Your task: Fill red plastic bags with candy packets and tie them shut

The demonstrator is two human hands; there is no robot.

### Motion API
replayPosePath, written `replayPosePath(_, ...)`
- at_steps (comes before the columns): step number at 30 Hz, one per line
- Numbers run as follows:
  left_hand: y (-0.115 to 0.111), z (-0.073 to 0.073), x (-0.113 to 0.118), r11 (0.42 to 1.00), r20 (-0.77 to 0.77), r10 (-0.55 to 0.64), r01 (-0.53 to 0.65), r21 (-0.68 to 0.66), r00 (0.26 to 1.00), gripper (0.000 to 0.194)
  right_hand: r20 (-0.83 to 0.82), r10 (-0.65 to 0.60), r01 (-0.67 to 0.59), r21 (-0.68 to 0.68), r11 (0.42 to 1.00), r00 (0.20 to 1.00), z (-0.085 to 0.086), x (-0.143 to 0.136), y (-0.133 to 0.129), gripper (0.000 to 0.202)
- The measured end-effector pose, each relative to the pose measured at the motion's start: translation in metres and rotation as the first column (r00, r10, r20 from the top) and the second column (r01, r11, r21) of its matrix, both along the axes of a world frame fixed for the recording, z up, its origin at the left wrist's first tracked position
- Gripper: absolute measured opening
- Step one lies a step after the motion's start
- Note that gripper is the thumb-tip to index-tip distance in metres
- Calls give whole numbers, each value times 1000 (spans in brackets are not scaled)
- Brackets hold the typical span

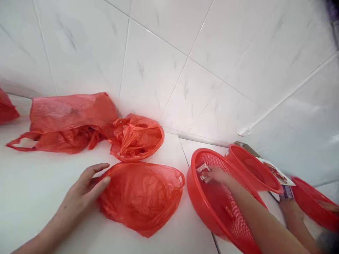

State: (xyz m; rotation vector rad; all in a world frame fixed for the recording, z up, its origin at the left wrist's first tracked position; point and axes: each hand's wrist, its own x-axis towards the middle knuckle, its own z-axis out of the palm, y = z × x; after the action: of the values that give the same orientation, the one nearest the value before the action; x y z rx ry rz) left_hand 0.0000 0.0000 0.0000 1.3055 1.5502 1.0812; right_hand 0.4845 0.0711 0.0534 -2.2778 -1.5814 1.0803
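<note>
My left hand (86,188) is beside the left edge of a red plastic bag (143,197) that lies spread in a bowl shape on the white surface. Its thumb and fingers are apart, and some fingers are hidden behind the bag's edge. Inside a red mesh basket (201,197), my right hand (215,173) has its fingers closed on small white-and-red packets (203,169). Another small red piece (229,212) lies lower in this basket. My right forearm covers part of the basket's rim.
Behind the spread bag sits a crumpled red bag (137,137), with a larger red bag (71,113) against the tiled wall. A second red basket (254,167) and a printed sheet (277,173) are at right. A co-worker's hand (291,211) shows near another red basket (309,201).
</note>
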Motion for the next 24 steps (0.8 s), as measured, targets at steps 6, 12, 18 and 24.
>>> replayPosePath(6,0,6,3,1000,55,-29,29,3,998,58,34,-15,14,29,999,999,6,-11,-7,22)
replayPosePath(12,-2,10,3,999,37,-21,22,-27,999,56,78,-90,78,146,986,993,28,-21,-7,18)
replayPosePath(18,0,8,7,998,-6,5,-4,57,1000,53,-5,-83,81,296,952,997,89,-38,-24,29)
replayPosePath(24,-2,8,9,995,52,-52,47,89,997,51,-25,172,-149,386,910,985,127,-136,-57,35)
